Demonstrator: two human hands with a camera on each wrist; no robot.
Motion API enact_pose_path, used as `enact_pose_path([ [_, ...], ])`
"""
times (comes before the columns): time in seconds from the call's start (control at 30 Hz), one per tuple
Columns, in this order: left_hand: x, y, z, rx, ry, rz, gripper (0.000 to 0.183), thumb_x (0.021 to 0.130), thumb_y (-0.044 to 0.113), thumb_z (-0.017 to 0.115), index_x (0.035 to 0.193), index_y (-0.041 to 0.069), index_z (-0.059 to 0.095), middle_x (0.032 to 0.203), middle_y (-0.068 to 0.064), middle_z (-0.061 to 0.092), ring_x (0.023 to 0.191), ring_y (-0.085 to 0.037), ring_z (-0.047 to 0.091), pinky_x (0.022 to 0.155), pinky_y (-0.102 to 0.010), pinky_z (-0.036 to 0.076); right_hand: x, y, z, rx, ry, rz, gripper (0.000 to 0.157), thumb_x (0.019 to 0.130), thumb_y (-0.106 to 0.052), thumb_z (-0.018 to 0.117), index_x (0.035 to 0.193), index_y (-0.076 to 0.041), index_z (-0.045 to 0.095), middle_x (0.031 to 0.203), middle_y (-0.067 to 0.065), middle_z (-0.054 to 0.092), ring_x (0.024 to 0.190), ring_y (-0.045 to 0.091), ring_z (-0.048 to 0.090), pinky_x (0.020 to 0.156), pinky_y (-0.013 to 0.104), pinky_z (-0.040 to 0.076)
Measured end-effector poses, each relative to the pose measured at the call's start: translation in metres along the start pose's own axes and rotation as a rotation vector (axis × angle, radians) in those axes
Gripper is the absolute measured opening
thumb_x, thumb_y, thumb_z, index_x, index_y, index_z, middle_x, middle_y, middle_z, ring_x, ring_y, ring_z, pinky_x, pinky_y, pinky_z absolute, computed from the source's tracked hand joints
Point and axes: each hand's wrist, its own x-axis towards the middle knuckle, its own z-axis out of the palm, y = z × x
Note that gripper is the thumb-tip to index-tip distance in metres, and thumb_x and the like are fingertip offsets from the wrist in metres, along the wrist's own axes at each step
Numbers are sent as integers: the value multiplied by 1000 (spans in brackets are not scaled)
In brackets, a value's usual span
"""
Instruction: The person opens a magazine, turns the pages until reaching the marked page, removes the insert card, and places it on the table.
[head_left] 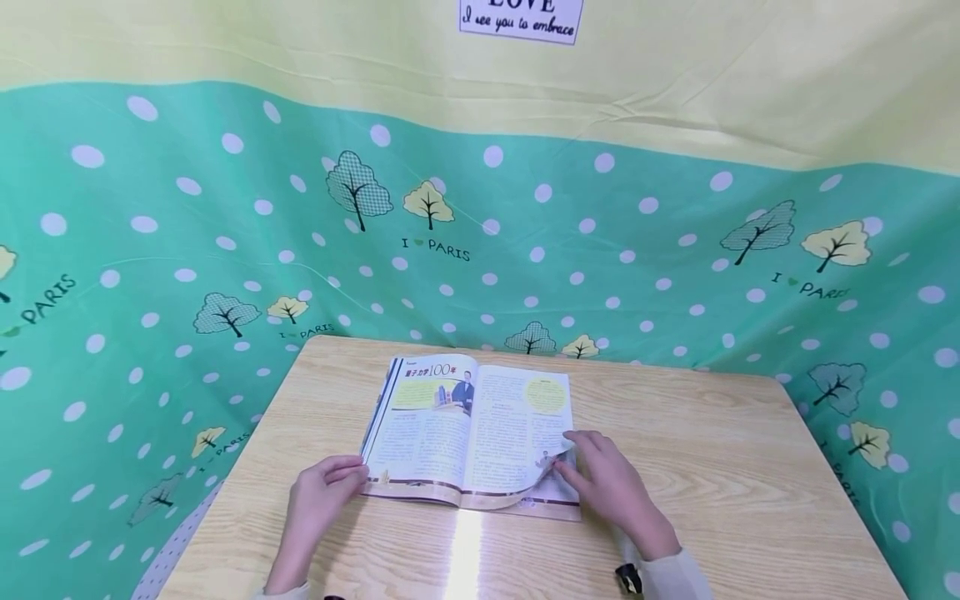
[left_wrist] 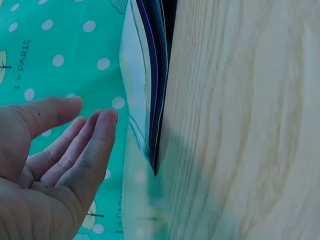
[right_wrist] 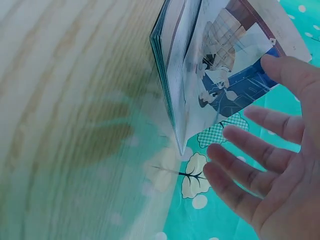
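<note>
An open magazine (head_left: 431, 442) lies on the wooden table, with printed text and small illustrations on both pages. My right hand (head_left: 611, 483) is at its lower right corner, where a page (head_left: 551, 458) is lifted and curls up to the left. In the right wrist view, the thumb touches the picture side of that raised page (right_wrist: 235, 75), while the other fingers (right_wrist: 260, 150) are extended and spread near its edge. At the lower left edge is my left hand (head_left: 322, 496). In the left wrist view its fingers (left_wrist: 95, 150) are loosely bent beside the page edges, holding nothing.
The wooden table (head_left: 697, 442) extends to both sides of the magazine. Behind and beside it hangs a green cloth (head_left: 600, 250) with white dots and printed trees. A bright strip of reflected light (head_left: 465, 554) falls in front of the magazine.
</note>
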Motion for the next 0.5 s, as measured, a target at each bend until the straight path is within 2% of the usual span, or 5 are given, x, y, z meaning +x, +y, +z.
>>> enact_pose_path([
  [0.13, 0, 3, 6, -105, -24, 10, 31, 88, 5, 75, 115, -9, 67, 98, -19, 73, 85, -29, 73, 74, -29, 64, 0, 1, 0, -37, 13, 44, 57, 90, -42, 75, 130, -4, 62, 123, 18, 63, 113, 34, 61, 94, 52, 57],
  [0.23, 0, 6, 10, -129, -35, 28, 31, 88, 4, 75, 115, -10, 67, 98, -19, 73, 84, -30, 73, 73, -30, 64, 0, 0, 0, -46, 5, 86, 58, 90, -47, 74, 127, -4, 63, 119, 15, 65, 108, 32, 63, 87, 50, 59],
  [0.33, 1, 8, 16, -134, -51, 45, 31, 88, 4, 75, 114, -9, 67, 98, -19, 73, 83, -28, 73, 73, -29, 64, 1, -1, -1, -36, -17, 148, 52, 89, -53, 71, 113, -8, 66, 104, 7, 66, 90, 23, 64, 70, 41, 61],
  [0.4, 1, 10, 20, -150, -61, 48, 30, 87, 4, 75, 113, -9, 68, 97, -19, 73, 83, -28, 73, 73, -29, 64, 2, -1, -2, -29, -35, 182, 45, 88, -56, 70, 99, -13, 65, 91, 0, 62, 77, 16, 57, 59, 33, 55],
  [0.5, 1, 14, 26, -170, -78, 61, 29, 87, 4, 75, 112, -9, 68, 96, -19, 73, 84, -28, 73, 73, -30, 64, 4, -3, -1, -26, -60, 194, 40, 89, -57, 68, 87, -18, 63, 81, -5, 56, 68, 11, 49, 55, 28, 48],
])
